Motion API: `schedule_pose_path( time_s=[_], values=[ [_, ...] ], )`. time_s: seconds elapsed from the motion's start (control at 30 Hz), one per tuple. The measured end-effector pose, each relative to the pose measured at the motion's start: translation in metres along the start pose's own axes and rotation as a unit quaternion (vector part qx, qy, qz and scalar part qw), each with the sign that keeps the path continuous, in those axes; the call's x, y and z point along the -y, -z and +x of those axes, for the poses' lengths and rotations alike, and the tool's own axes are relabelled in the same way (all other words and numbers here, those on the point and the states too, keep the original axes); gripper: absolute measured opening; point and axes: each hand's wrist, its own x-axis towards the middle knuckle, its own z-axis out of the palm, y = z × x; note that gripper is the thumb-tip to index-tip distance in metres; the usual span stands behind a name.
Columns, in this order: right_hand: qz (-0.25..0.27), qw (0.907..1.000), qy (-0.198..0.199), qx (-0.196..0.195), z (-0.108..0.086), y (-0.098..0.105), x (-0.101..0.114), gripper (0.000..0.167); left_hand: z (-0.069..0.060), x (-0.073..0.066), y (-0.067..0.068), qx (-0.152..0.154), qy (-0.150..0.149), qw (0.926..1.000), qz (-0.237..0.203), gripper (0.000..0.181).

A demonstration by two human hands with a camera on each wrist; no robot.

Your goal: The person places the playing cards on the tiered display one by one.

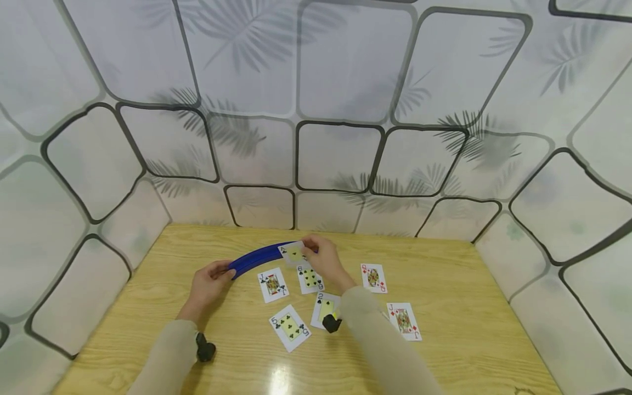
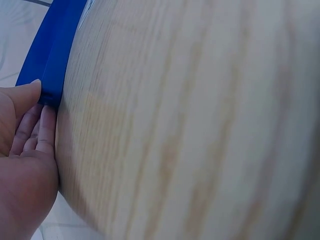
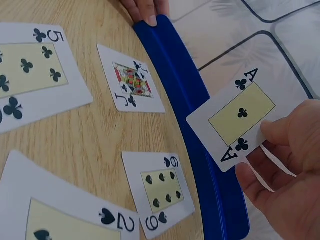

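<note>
A curved blue card holder (image 1: 258, 259) lies toward the back of the table. At its left end my left hand (image 1: 209, 284) pinches it, thumb on top and fingers beneath in the left wrist view (image 2: 50, 55). My right hand (image 1: 327, 262) pinches the ace of clubs (image 3: 242, 119) by one edge, over the holder (image 3: 175, 75). In front of the holder lie the jack of clubs (image 1: 273, 285) and the six of spades (image 1: 310, 278). Whether the ace touches the holder I cannot tell.
Nearer on the wooden table (image 1: 237, 351) lie the five of clubs (image 1: 289, 328) and the two of spades (image 1: 324, 308). Farther right are the queen of diamonds (image 1: 373, 278) and the jack of diamonds (image 1: 404, 321). A patterned wall (image 1: 336, 159) stands behind.
</note>
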Motion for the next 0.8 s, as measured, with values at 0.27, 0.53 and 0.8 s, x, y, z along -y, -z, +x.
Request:
schedule_pose_path(
  time_s=[0.27,0.53,0.8],
  values=[
    [0.008,0.9996,-0.008,0.027,0.005,-0.01,0.008,0.025,-0.001,0.0,0.0,-0.001,0.002,1.0,-0.006,0.036],
    [0.014,0.9992,0.009,0.037,0.014,-0.02,0.013,0.026,0.001,0.0,-0.001,-0.002,-0.004,1.0,-0.003,0.035],
    [0.02,0.9987,0.012,0.045,0.019,-0.035,0.022,0.025,0.001,0.001,-0.001,-0.006,0.0,1.0,-0.005,0.035]
  ],
)
